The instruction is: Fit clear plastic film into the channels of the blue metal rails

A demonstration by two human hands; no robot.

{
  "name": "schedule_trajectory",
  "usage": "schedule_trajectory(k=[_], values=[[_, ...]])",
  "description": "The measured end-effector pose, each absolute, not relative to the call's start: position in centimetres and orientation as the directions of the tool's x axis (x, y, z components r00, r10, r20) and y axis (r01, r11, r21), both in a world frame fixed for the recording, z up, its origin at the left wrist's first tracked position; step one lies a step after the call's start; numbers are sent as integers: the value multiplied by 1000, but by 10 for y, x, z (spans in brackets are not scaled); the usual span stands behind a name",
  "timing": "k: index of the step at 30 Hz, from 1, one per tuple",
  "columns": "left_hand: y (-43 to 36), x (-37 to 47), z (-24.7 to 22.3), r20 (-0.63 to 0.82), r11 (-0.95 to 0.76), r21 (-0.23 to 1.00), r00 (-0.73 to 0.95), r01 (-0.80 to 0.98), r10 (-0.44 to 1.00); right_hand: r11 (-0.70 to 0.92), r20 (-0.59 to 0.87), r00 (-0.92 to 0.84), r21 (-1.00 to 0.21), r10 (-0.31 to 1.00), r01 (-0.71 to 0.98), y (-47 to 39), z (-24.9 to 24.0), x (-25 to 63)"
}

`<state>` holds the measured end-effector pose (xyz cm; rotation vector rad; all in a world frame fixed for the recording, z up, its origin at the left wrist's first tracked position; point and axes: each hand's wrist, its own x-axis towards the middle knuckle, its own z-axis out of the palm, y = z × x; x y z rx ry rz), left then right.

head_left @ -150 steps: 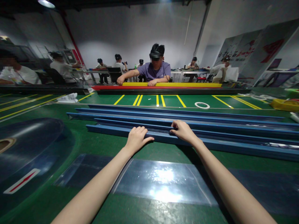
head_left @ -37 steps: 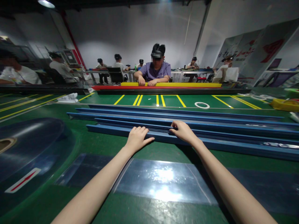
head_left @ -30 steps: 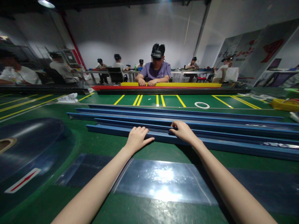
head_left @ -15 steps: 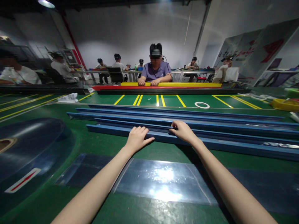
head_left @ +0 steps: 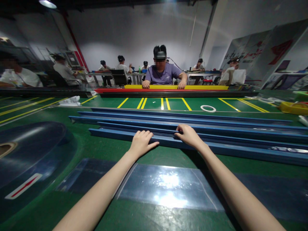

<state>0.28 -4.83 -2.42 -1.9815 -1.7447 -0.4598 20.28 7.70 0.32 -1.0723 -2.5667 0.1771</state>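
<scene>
Two long blue plastic channels lie side by side on the green table (head_left: 154,219). My left hand (head_left: 141,143) is on the near blue channel (head_left: 112,134), its fingers hooked over the wall and its thumb stretched along the front. Further right, my right hand (head_left: 189,136) grips the same channel with curled fingers; the fingertips are partly hidden inside it. Just behind lies the far blue channel (head_left: 89,119), which neither hand touches. Beneath my forearms a clear, shiny plastic strip (head_left: 166,186) lies flat.
A large roll of clear film (head_left: 36,141) sits at the left. Beyond the blue channels are a white ring (head_left: 208,108), a black rail (head_left: 178,94), a red one and a yellow one (head_left: 207,87). Opposite me sits a person in a purple shirt (head_left: 166,75). A yellow tray (head_left: 293,107) stands at right.
My hands and the blue channels have not moved. Across the table, the person in purple has spread their hands apart along the yellow rail.
</scene>
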Motion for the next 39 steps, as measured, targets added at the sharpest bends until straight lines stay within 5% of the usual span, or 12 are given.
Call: schedule_trajectory(k=[39], values=[[-48,2,-25,532,-86,-125,140,988,835,702,283,-643,-260,712,663,76,3,202]])
